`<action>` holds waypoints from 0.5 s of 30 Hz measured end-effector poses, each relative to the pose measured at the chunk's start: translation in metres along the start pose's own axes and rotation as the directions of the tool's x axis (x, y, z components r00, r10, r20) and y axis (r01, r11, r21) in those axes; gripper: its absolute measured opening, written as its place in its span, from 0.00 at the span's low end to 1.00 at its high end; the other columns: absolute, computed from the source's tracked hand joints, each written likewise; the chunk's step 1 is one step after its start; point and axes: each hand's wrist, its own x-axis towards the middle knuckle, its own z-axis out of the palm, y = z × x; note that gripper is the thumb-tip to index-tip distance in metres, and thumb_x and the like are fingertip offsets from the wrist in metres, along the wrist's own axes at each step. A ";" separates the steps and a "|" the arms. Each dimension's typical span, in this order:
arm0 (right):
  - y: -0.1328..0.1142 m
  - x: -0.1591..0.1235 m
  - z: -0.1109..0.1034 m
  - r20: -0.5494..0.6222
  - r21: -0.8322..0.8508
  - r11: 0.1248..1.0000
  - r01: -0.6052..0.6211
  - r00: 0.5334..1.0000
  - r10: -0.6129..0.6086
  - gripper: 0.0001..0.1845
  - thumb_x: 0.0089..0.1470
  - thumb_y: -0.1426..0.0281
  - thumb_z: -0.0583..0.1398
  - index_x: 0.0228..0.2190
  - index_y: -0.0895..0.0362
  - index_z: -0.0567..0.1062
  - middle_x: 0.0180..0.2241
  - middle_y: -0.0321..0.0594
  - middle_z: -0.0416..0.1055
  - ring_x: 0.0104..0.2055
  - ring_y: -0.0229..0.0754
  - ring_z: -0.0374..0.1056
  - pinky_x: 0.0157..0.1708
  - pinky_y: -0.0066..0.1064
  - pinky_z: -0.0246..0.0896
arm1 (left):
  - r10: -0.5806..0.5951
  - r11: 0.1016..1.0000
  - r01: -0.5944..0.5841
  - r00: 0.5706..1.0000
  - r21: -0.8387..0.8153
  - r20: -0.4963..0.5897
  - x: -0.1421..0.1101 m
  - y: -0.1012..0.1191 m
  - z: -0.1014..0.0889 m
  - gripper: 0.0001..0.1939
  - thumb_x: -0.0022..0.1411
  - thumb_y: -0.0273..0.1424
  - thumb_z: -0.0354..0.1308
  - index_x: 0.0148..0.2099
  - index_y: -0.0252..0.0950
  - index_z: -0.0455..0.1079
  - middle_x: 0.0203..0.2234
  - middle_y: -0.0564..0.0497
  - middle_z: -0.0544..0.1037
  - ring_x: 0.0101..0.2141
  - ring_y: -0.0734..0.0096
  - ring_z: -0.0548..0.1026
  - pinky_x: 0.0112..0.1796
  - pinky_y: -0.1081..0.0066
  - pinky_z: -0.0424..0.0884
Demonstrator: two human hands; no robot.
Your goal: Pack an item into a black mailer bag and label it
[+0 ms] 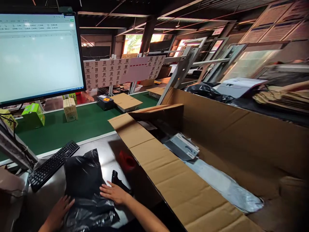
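Observation:
A black plastic mailing bag point(83, 175) lies on the shiny metal table, its lower part wrinkled. At the bag's left edge is my left hand point(58, 211), fingers stretched out and touching the plastic. My right hand point(114, 192) rests on the right edge of the bag with its fingers spread. Just beyond the right hand lies a black handheld scanner point(120, 182), partly hidden behind it. A black keyboard point(54, 164) sits to the left of the bag.
A large open cardboard box point(154, 154) on the right holds a grey-white package point(222, 183) and a flat printed box point(183, 146). Behind the table runs a green conveyor belt point(91, 120) with several small boxes. A monitor point(41, 58) stands at left. Another person's hand point(88, 96) shows beyond the belt.

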 end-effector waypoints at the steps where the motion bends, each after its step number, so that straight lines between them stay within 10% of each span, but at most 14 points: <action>1: 0.003 0.000 0.003 0.016 0.009 1.000 -0.006 1.000 0.006 0.45 0.55 0.72 0.59 0.72 0.50 0.57 0.72 0.49 0.54 0.74 0.55 0.49 0.73 0.60 0.41 | 0.002 1.000 -0.002 1.000 0.017 0.003 -0.001 0.001 0.000 0.52 0.54 0.17 0.55 0.76 0.58 0.46 0.65 0.51 0.71 0.60 0.54 0.75 0.57 0.59 0.78; 8: 0.009 -0.004 0.025 0.070 0.063 0.996 -0.061 0.996 0.056 0.44 0.51 0.67 0.58 0.70 0.52 0.62 0.69 0.51 0.59 0.72 0.58 0.55 0.72 0.64 0.38 | -0.076 0.997 0.078 0.973 0.000 0.216 -0.011 0.001 -0.009 0.60 0.47 0.11 0.52 0.72 0.69 0.44 0.67 0.58 0.66 0.63 0.51 0.72 0.59 0.52 0.76; 15: 0.003 -0.004 0.042 0.072 0.135 0.965 -0.223 0.974 0.215 0.42 0.48 0.70 0.57 0.67 0.47 0.68 0.70 0.45 0.60 0.72 0.57 0.54 0.71 0.62 0.43 | -0.179 0.960 0.264 0.840 -0.097 0.513 0.003 0.008 -0.038 0.50 0.54 0.20 0.55 0.70 0.72 0.49 0.70 0.61 0.61 0.69 0.49 0.63 0.66 0.45 0.64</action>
